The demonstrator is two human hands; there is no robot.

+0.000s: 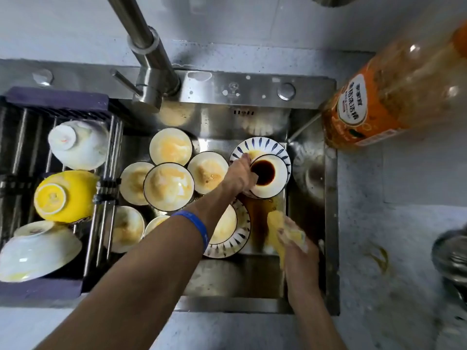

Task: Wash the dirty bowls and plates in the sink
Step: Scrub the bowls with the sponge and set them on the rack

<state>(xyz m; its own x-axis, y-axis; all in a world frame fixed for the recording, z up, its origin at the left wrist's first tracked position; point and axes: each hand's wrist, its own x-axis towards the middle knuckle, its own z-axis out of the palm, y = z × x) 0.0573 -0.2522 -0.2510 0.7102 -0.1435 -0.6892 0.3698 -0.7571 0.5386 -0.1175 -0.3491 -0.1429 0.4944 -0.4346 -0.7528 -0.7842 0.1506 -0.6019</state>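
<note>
Bowl [267, 176] of dark sauce, gripped at its rim by left hand [240, 175], could slip and spill; right hand [298, 246] clutches sponge [278, 223].

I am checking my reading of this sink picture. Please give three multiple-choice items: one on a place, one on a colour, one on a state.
1. Where do the upturned bowls rest?
A. rack
B. counter
C. sink floor

2. What colour is the wristband?
A. red
B. blue
C. green

3. What does the small dish hold?
A. clear water
B. nothing
C. dark sauce

Key: 1 A, the upturned bowls sit on the rack left of the sink. 2 B, the wristband is blue. 3 C, the left hand grips the small dish with a dark pool; the right hand holds a sponge.
</note>
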